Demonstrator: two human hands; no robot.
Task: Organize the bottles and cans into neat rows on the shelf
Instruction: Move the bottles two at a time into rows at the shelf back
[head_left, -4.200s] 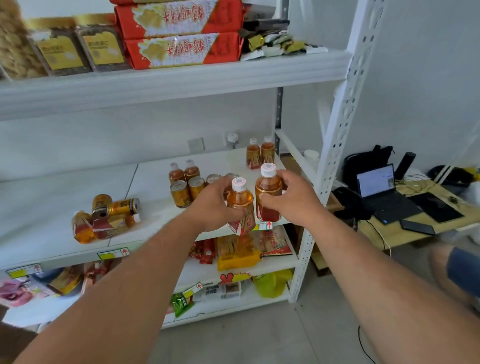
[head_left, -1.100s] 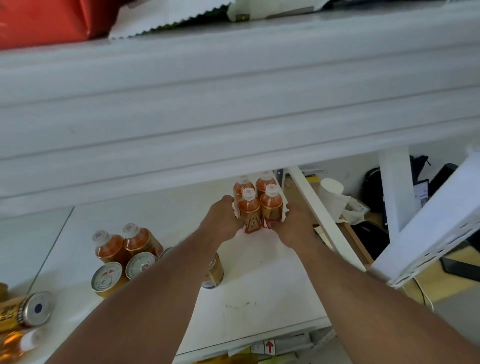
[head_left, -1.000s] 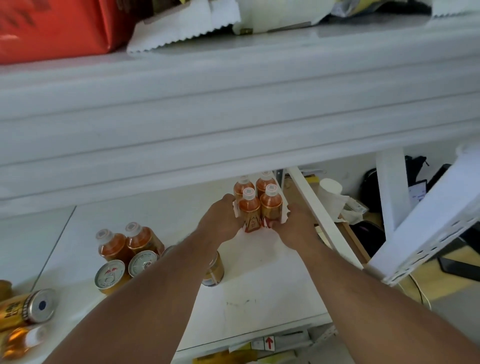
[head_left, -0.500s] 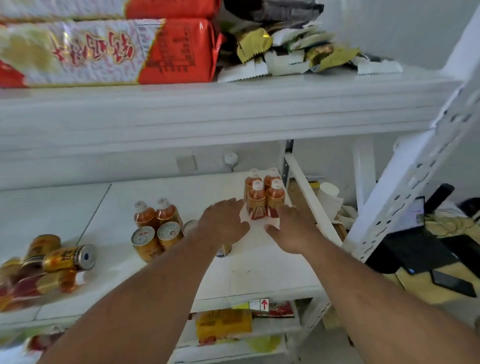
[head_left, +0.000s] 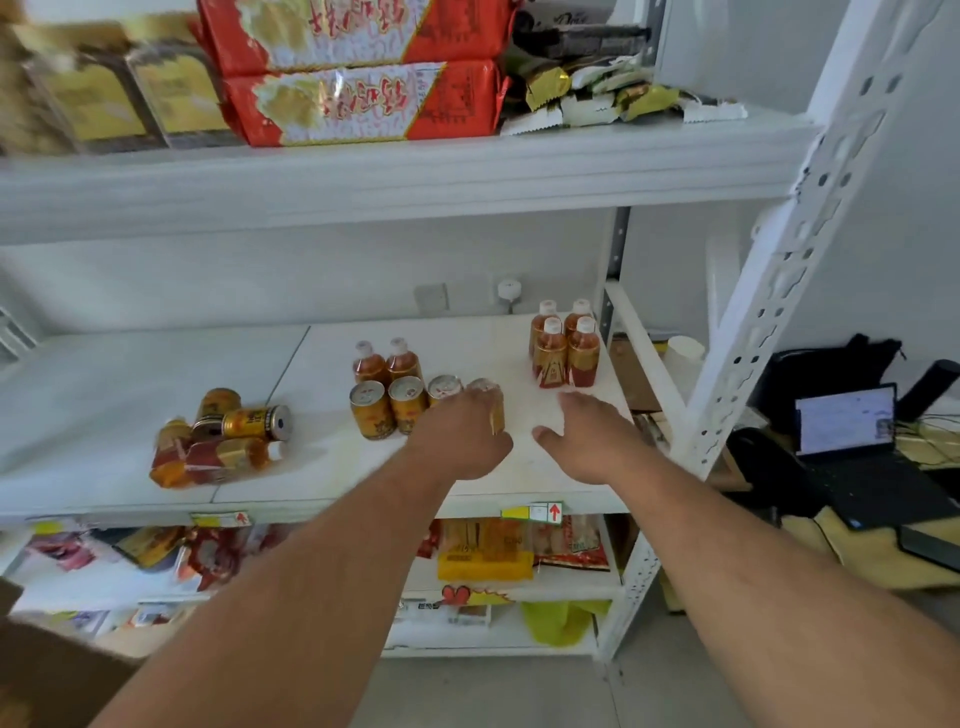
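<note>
Four amber bottles with white caps (head_left: 563, 349) stand in a tight two-by-two block at the back right of the white middle shelf (head_left: 519, 467). Two more bottles (head_left: 387, 361) stand mid-shelf behind a row of gold cans (head_left: 387, 408). My left hand (head_left: 460, 439) lies over the right end of that row, fingers curled against the rightmost can (head_left: 492, 408); blur hides whether it grips. My right hand (head_left: 589, 436) hovers palm down, fingers spread, in front of the bottle block and holds nothing. A heap of toppled cans and bottles (head_left: 223, 441) lies at the left.
The upper shelf (head_left: 415, 176) overhangs close above, loaded with red snack packs (head_left: 358, 101). A perforated white upright (head_left: 769, 291) borders the right side. Lower shelves hold packets. A desk with a laptop (head_left: 857, 441) stands to the right.
Both hands let go of the two bottles, now standing in the back-right block, and drew back toward me. My left hand moved left onto the cans. The camera pulled back.
</note>
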